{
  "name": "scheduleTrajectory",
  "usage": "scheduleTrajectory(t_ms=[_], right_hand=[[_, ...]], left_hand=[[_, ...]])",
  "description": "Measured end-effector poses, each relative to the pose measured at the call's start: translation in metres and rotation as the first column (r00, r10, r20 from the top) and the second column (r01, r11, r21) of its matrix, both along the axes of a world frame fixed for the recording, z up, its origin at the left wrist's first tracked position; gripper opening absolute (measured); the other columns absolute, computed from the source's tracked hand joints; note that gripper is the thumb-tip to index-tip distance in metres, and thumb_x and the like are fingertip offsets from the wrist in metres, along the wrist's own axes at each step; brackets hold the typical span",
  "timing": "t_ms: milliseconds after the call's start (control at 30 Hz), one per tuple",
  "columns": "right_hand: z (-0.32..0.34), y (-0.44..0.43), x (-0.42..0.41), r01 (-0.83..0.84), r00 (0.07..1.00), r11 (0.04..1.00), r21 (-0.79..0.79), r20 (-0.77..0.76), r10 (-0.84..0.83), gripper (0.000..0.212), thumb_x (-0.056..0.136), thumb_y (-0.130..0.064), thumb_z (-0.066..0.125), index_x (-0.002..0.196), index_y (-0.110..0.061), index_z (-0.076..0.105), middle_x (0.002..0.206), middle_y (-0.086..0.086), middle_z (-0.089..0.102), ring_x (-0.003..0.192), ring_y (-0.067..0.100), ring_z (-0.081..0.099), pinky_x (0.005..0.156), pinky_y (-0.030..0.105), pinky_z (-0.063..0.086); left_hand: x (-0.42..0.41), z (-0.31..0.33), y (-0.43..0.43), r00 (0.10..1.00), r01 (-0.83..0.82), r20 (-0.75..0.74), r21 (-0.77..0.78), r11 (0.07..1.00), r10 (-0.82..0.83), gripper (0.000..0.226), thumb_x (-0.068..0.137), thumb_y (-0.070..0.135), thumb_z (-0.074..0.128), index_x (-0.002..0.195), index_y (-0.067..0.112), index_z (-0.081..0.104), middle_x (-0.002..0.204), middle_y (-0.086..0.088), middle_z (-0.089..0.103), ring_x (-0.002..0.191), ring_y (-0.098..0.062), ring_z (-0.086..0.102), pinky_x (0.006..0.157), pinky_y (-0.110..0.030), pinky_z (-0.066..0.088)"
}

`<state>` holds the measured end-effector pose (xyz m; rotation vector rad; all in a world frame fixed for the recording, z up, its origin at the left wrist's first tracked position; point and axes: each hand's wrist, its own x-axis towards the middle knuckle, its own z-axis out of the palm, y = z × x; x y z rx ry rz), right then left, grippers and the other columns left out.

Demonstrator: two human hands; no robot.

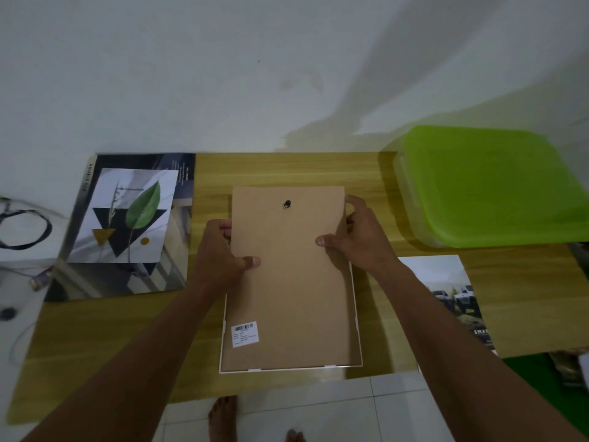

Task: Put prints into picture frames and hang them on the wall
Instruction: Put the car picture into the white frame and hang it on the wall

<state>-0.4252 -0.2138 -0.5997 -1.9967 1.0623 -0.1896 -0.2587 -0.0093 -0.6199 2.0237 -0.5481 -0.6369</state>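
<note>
A white picture frame (356, 314) lies face down in the middle of the wooden table (287, 167). Its brown backing board (287, 282), with a small black hanger (287, 204) and a barcode sticker (244, 333), is tilted, its far end raised out of the frame. My left hand (220, 253) grips the board's left edge, thumb on top. My right hand (357, 237) grips the right edge, thumb on top as well. A leaf print (127, 215) lies on a larger dark poster (105, 279) at the left. A print showing cars (452, 298) lies at the right.
A clear plastic box with a green lid (487, 183) stands at the table's back right, against the white wall (223, 74). Black cables (22, 228) lie on the floor to the left. My bare feet (223, 419) stand on white tiles at the table's near edge.
</note>
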Motion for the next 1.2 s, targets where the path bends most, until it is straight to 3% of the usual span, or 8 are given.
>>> scheduleTrajectory(t_ms=[133,333,567,733,833,967,1100,1200], right_hand=[[0.004,0.001,-0.001,0.013,1.0,1.0,0.019,0.01,-0.013,0.098,0.059,-0.032,0.092,0.14,-0.024,0.039,0.119,0.001,0.049,0.105,0.019,0.053,0.082,0.03,0.046],[0.017,-0.003,-0.003,0.058,0.998,0.988,0.143,-0.017,-0.056,0.072,0.068,-0.017,0.09,0.119,-0.018,0.04,0.085,-0.012,0.051,0.077,0.001,0.051,0.056,0.013,0.037],[0.015,-0.006,-0.005,-0.008,0.997,0.985,0.174,-0.068,0.02,0.059,0.078,-0.018,0.08,0.113,-0.029,0.033,0.087,0.006,0.068,0.085,0.028,0.068,0.078,0.049,0.058],[0.021,-0.009,-0.007,0.024,0.999,0.923,0.384,0.021,-0.034,0.048,0.08,0.013,0.067,0.118,-0.014,0.054,0.077,0.004,0.062,0.078,0.019,0.063,0.071,0.036,0.056],[0.023,-0.009,-0.011,0.031,0.999,0.92,0.391,0.024,-0.043,0.025,0.086,0.009,0.065,0.104,-0.009,0.061,0.069,-0.001,0.057,0.081,0.018,0.063,0.073,0.034,0.057],[0.027,-0.002,-0.014,-0.05,0.998,0.939,0.339,-0.017,0.059,0.038,0.094,-0.005,0.061,0.125,-0.024,0.05,0.086,0.004,0.067,0.077,0.015,0.062,0.068,0.031,0.054],[0.026,0.004,-0.016,0.018,0.999,0.919,0.394,-0.04,-0.002,0.037,0.091,-0.006,0.067,0.124,-0.012,0.052,0.099,0.016,0.07,0.084,0.024,0.066,0.069,0.037,0.057],[0.027,0.006,-0.019,0.037,0.999,0.886,0.463,-0.022,-0.03,0.047,0.091,0.001,0.064,0.129,-0.02,0.046,0.09,0.012,0.066,0.085,0.022,0.066,0.078,0.04,0.058]], left_hand=[[-0.001,0.002,0.0,1.0,0.007,-0.004,-0.01,1.0,-0.007,0.079,0.059,0.006,0.09,0.123,0.01,0.043,0.109,-0.003,0.053,0.083,-0.006,0.05,0.064,-0.018,0.039],[-0.001,0.006,0.003,0.999,0.039,0.001,0.02,0.999,-0.039,0.078,0.059,0.008,0.091,0.122,0.013,0.044,0.108,-0.002,0.055,0.083,-0.003,0.05,0.066,-0.019,0.041],[0.001,0.008,0.002,0.999,0.048,0.012,0.029,0.998,-0.048,0.079,0.058,0.007,0.09,0.122,0.013,0.044,0.107,-0.003,0.056,0.081,-0.004,0.05,0.065,-0.02,0.041],[0.006,0.004,0.004,1.0,0.024,-0.001,0.026,0.999,-0.024,0.076,0.059,0.007,0.09,0.12,0.016,0.045,0.108,-0.005,0.058,0.088,-0.015,0.055,0.071,-0.027,0.046],[0.008,0.003,0.004,1.0,0.017,0.003,0.029,0.999,-0.017,0.076,0.058,0.008,0.09,0.12,0.017,0.045,0.109,-0.005,0.059,0.094,-0.022,0.058,0.078,-0.034,0.05],[0.007,0.003,0.004,1.0,0.001,-0.001,0.031,1.0,-0.001,0.076,0.059,0.008,0.09,0.119,0.017,0.045,0.108,-0.005,0.059,0.094,-0.022,0.058,0.081,-0.039,0.052],[0.004,0.005,0.001,1.0,0.005,-0.01,0.024,1.0,-0.005,0.076,0.06,0.006,0.089,0.122,0.014,0.046,0.107,-0.005,0.058,0.09,-0.018,0.057,0.079,-0.036,0.051],[0.006,0.005,0.002,1.0,-0.009,-0.025,0.029,1.0,0.009,0.075,0.058,0.006,0.089,0.118,0.018,0.046,0.106,-0.004,0.06,0.092,-0.022,0.059,0.082,-0.042,0.054]])
